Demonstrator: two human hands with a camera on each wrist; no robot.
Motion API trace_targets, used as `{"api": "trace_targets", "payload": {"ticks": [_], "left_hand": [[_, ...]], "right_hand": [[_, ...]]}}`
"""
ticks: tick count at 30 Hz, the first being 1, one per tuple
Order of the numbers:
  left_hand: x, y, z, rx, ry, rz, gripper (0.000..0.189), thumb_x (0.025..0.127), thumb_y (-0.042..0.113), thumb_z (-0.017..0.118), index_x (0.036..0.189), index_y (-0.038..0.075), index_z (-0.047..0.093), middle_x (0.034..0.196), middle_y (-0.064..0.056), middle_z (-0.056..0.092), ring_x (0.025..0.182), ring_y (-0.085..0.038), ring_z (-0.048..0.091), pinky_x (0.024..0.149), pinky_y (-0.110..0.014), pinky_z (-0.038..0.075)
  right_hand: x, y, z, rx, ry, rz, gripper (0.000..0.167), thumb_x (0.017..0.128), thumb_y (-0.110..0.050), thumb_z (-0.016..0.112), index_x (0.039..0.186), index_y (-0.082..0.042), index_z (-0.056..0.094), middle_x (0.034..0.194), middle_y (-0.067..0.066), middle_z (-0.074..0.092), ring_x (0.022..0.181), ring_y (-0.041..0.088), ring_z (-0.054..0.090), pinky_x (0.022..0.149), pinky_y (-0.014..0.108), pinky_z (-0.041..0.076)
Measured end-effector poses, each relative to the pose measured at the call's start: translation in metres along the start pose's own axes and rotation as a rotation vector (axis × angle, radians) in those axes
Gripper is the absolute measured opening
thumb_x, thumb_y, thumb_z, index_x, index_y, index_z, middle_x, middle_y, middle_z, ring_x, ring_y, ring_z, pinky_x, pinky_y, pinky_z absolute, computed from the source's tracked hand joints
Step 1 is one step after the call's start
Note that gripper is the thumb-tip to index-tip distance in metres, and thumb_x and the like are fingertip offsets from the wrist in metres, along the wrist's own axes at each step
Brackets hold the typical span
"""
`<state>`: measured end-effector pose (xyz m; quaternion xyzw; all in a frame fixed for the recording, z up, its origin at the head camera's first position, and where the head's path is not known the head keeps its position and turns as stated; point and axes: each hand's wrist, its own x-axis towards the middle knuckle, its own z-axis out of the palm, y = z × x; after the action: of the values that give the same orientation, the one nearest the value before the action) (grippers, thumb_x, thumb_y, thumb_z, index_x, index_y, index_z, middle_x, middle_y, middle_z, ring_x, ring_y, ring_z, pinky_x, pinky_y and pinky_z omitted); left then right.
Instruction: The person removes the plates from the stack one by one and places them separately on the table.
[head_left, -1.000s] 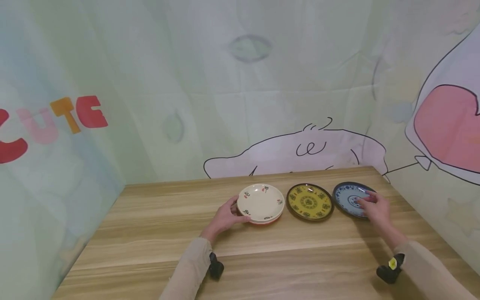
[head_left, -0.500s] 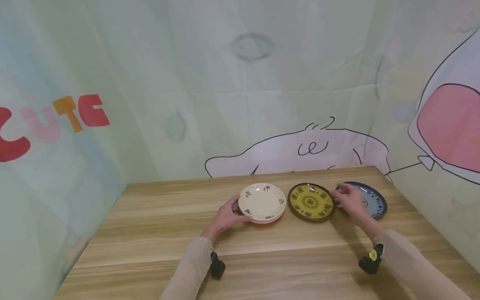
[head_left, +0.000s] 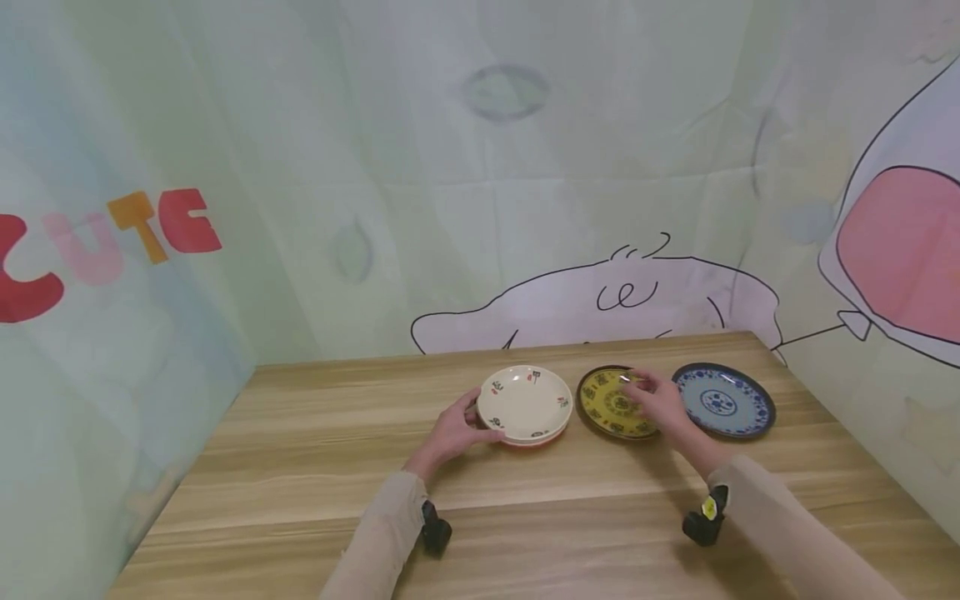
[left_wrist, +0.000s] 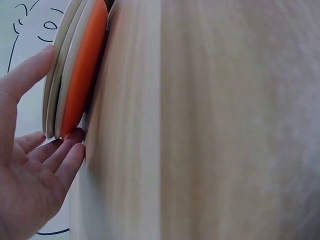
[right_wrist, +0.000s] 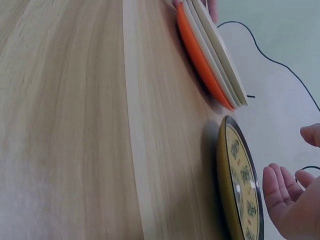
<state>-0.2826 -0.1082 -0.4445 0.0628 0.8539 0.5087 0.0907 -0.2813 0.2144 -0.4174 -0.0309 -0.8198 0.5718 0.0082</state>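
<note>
My left hand (head_left: 452, 429) holds the left side of a stack of plates. Its thumb lies against the rim, and its fingers reach round the stack's lower edge. On top is a white plate (head_left: 523, 404) with small printed designs; the left wrist view shows more pale rims below it and an orange plate (left_wrist: 85, 75) at the bottom. Over the yellow plate (head_left: 602, 407), which has dark patterns and a dark rim, hovers my right hand (head_left: 663, 405), fingers loosely bent and holding nothing. In the right wrist view, a gap separates this right hand (right_wrist: 295, 195) from the plate.
To the right of the yellow plate lies a blue patterned plate (head_left: 723, 402) with a dark rim. Everything stands near the far edge of a wooden table (head_left: 337, 442). A printed curtain (head_left: 337, 167) hangs behind and along the sides.
My right hand has moved left, from above the blue plate to above the yellow plate. The left hand stays at the stack, and the plates have not moved on the table.
</note>
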Motion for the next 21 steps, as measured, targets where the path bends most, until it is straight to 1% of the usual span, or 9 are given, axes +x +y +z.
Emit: {"api": "trace_targets", "payload": {"ticks": [2, 6, 9, 13, 17, 21], "left_hand": [[0.000, 0.000, 0.000, -0.004, -0.001, -0.003, 0.096, 0.067, 0.030, 0.080, 0.142, 0.006, 0.025, 0.141, -0.017, 0.035, 0.121, -0.031, 0.044, 0.101, -0.043, 0.037], [0.000, -0.001, 0.000, -0.008, -0.001, -0.008, 0.096, 0.067, 0.030, 0.080, 0.142, 0.007, 0.025, 0.141, -0.017, 0.035, 0.121, -0.031, 0.044, 0.101, -0.042, 0.037], [0.000, -0.001, -0.001, -0.010, 0.003, -0.015, 0.097, 0.067, 0.029, 0.080, 0.143, 0.007, 0.025, 0.141, -0.017, 0.035, 0.120, -0.031, 0.045, 0.101, -0.042, 0.038], [0.000, 0.001, -0.002, -0.021, 0.003, -0.020, 0.097, 0.066, 0.027, 0.081, 0.142, 0.006, 0.025, 0.142, -0.017, 0.034, 0.120, -0.031, 0.045, 0.101, -0.041, 0.038], [0.001, 0.001, -0.002, -0.026, -0.004, -0.012, 0.097, 0.067, 0.027, 0.080, 0.142, 0.005, 0.024, 0.142, -0.017, 0.033, 0.121, -0.031, 0.044, 0.101, -0.041, 0.038], [0.000, 0.000, -0.001, -0.024, -0.011, -0.004, 0.097, 0.067, 0.027, 0.080, 0.142, 0.005, 0.024, 0.142, -0.018, 0.033, 0.120, -0.032, 0.045, 0.100, -0.041, 0.039]], "right_hand": [[0.002, 0.000, 0.006, -0.009, -0.018, -0.011, 0.052, 0.089, -0.018, 0.056, 0.131, 0.007, 0.038, 0.111, 0.021, 0.052, 0.090, 0.026, 0.060, 0.072, 0.029, 0.054], [0.004, -0.001, 0.018, -0.034, -0.032, -0.044, 0.049, 0.088, -0.017, 0.058, 0.128, 0.007, 0.042, 0.108, 0.021, 0.052, 0.081, 0.019, 0.061, 0.071, 0.031, 0.055], [0.005, -0.005, 0.027, -0.038, -0.048, -0.059, 0.049, 0.087, -0.017, 0.059, 0.127, 0.007, 0.044, 0.105, 0.021, 0.052, 0.081, 0.022, 0.061, 0.070, 0.034, 0.055], [0.005, -0.012, 0.039, -0.014, -0.066, -0.055, 0.050, 0.086, -0.017, 0.060, 0.127, 0.006, 0.044, 0.106, 0.020, 0.053, 0.083, 0.026, 0.060, 0.068, 0.030, 0.055], [0.006, -0.017, 0.050, -0.028, -0.054, -0.043, 0.050, 0.085, -0.017, 0.062, 0.127, 0.005, 0.046, 0.106, 0.021, 0.053, 0.080, 0.022, 0.059, 0.064, 0.025, 0.054], [0.007, -0.016, 0.057, -0.033, -0.046, -0.011, 0.052, 0.083, -0.018, 0.065, 0.126, 0.005, 0.046, 0.107, 0.021, 0.052, 0.079, 0.020, 0.058, 0.064, 0.025, 0.055]]}}
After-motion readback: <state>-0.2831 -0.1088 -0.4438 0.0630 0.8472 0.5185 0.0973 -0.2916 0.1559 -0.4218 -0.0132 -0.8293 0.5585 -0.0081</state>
